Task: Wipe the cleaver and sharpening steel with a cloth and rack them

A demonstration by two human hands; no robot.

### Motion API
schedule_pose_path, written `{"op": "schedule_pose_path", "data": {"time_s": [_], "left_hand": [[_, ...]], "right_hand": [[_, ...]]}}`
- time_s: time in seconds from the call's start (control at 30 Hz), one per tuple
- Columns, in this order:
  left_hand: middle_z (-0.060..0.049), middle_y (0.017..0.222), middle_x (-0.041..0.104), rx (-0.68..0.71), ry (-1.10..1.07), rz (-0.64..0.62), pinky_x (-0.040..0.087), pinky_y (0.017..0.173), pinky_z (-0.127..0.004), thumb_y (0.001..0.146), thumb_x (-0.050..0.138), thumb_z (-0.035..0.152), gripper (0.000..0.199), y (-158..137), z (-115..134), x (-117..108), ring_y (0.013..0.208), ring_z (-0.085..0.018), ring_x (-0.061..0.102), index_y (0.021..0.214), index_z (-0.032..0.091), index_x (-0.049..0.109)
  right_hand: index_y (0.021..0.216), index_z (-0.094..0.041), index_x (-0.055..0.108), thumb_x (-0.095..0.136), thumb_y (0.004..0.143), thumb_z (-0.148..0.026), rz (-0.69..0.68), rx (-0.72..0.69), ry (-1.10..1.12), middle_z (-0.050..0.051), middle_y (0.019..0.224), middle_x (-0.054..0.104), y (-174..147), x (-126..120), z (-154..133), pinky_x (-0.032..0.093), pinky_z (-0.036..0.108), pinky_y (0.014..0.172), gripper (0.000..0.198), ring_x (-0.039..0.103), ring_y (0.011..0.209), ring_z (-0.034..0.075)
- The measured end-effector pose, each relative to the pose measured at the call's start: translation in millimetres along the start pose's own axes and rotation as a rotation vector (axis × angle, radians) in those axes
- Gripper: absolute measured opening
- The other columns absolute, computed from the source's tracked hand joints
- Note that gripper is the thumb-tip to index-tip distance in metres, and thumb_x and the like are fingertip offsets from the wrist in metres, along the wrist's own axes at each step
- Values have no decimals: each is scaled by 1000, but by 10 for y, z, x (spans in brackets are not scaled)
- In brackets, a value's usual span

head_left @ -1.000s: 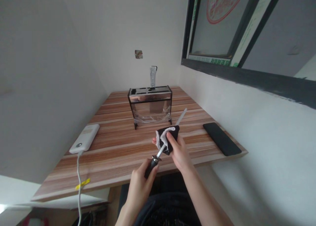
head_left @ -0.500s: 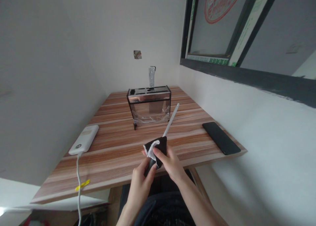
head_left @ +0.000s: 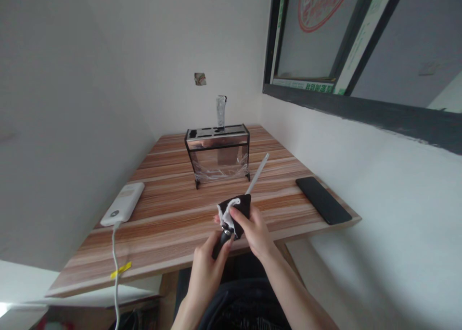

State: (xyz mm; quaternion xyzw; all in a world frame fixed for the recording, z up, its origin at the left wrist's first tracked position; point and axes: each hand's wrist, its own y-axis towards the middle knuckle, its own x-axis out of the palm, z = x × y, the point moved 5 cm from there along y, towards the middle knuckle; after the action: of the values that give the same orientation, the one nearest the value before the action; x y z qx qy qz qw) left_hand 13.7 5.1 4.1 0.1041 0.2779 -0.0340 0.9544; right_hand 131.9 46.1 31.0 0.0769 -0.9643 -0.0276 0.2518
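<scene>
My left hand (head_left: 210,262) is closed around the black handle (head_left: 221,244) of a knife. The knife's long pale blade (head_left: 257,173) points away and up to the right, over the table. A black cloth with white edges (head_left: 244,206) is folded around the blade near the handle. My right hand (head_left: 254,231) pinches this cloth against the blade, thumb on top. The cloth hides the lower part of the blade. Fingertips of one hand show at the cloth's left edge.
A clear-fronted knife block (head_left: 218,162) with a slotted top and a plastic-wrapped handle (head_left: 221,111) stands farther back on the wood-grain table (head_left: 169,190). A white power bank (head_left: 123,204) with a cable (head_left: 114,258) lies left; a black phone (head_left: 323,200) lies right.
Knife, cloth and both hands have shifted slightly right. The cloth sits farther from my left hand, and more of the handle end shows.
</scene>
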Motion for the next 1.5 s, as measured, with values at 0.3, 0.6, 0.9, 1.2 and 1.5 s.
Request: {"op": "schedule_pose_path", "data": {"time_s": [0.3, 0.6, 0.9, 1.2, 1.5], "left_hand": [[-4, 80, 70, -36, 0, -56, 44, 65, -21, 88, 47, 39, 28, -59, 30, 0, 74, -19, 65, 97, 18, 63], [-4, 84, 73, -50, 41, -77, 47, 58, -19, 87, 49, 37, 25, -91, -3, 18, 69, -18, 68, 96, 20, 65], [-4, 80, 74, -49, 77, -89, 47, 58, -19, 87, 49, 35, 22, -103, -20, 29, 69, -19, 69, 94, 21, 65], [-5, 83, 73, -42, 44, -83, 47, 61, -20, 88, 48, 35, 24, -69, 37, 75, 72, -19, 69, 97, 20, 64], [-2, 68, 66, -24, 21, -30, 41, 55, -19, 88, 47, 37, 26, -7, 70, 35, 61, -16, 61, 89, 16, 62]], "right_hand": [[84, -17, 63, 73, 72, -39, 162, -108, 129, 2, 72, 72, 189, -277, -373, 60, 41, 72, 27, 71, 67, 22], [83, -18, 63, 73, 71, -40, 291, -264, 133, 1, 76, 73, 341, -618, -708, 60, 45, 75, 27, 70, 65, 20], [84, -19, 62, 72, 71, -41, 421, -321, 190, 0, 73, 71, 356, -758, -776, 59, 46, 75, 28, 70, 63, 19], [87, -20, 63, 71, 72, -46, 302, -220, 214, 1, 80, 73, 282, -505, -462, 57, 45, 81, 30, 71, 73, 21], [91, -16, 65, 64, 78, -49, 159, -31, 97, 6, 72, 73, 107, -172, -74, 57, 43, 78, 35, 71, 83, 28]]}}
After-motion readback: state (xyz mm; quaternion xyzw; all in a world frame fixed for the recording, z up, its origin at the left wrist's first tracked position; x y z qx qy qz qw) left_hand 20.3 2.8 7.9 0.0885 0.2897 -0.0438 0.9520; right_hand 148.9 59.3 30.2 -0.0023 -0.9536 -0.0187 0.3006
